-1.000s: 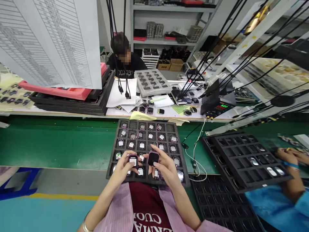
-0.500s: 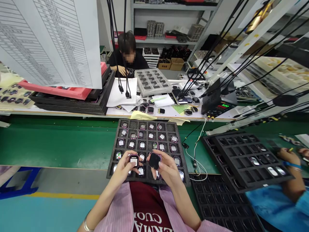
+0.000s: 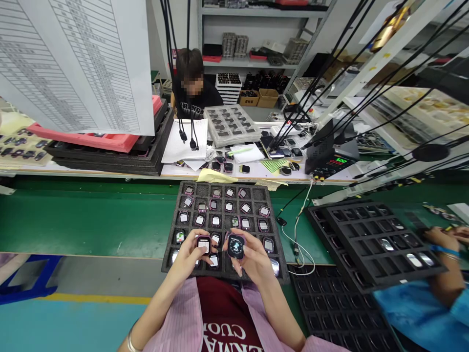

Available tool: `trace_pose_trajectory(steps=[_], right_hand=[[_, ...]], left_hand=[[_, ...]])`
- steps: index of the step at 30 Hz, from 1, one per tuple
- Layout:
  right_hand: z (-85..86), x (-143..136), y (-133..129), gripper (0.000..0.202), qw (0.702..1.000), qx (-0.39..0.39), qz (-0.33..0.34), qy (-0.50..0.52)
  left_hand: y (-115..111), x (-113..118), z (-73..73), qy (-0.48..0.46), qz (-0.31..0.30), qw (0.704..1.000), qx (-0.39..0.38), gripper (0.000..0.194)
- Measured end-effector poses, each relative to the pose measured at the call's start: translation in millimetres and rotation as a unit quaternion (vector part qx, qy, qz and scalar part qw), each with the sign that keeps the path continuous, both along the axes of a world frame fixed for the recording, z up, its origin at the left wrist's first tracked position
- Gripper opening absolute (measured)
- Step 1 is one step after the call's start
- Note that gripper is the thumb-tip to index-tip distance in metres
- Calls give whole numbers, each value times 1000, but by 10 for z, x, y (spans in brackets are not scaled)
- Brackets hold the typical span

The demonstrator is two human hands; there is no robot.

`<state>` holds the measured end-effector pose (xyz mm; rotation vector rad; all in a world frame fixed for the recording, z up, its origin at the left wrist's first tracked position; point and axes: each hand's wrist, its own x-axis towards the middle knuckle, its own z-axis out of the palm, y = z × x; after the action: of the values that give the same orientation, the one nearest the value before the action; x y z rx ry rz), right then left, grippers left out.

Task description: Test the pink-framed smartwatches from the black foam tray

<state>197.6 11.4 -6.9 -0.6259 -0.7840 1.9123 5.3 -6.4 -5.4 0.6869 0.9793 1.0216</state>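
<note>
My left hand is closed around a small watch with a purple case and a lit white screen, the thumb over its lower edge. In my right hand is a second watch, its dark screen showing a round dial. Both hands are above the front half of a dark foam tray, which holds rows of similar watches in square pockets. Many of those watches have lit white screens. Some pockets in the tray's back right part hold no watch. The hands hide part of the front rows.
Dark trays with watches lie at the right, beside another person's hands. A white cable loops right of my tray. Black cables hang overhead. Behind, a shelf bears papers, watches and a power supply; another person sits beyond.
The watch screen in my right hand has gone from black to a lit dial. My hands have barely moved. The person beyond the shelf has shifted, and their hand has left the chest.
</note>
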Motion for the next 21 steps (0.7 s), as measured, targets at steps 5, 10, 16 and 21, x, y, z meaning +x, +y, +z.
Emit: trace_pose_trajectory(steps=[5,10,16,21], right_hand=[[5,0,3,43,1000,-9,0,-6],[0,9,1,40,1000,-12,-4,-4],[-2,20,-7,43,1000,-13,-9,-5],[2,20,-12,42,1000,-11,-8,-3]], left_hand=[[-2,1,15,2,7,1000,-4,26],[-2,4,21,3,13,1000,-8,26],[-10,2,26,5,18,1000,-10,27],[-10,-1,33,7,17,1000,-8,27]])
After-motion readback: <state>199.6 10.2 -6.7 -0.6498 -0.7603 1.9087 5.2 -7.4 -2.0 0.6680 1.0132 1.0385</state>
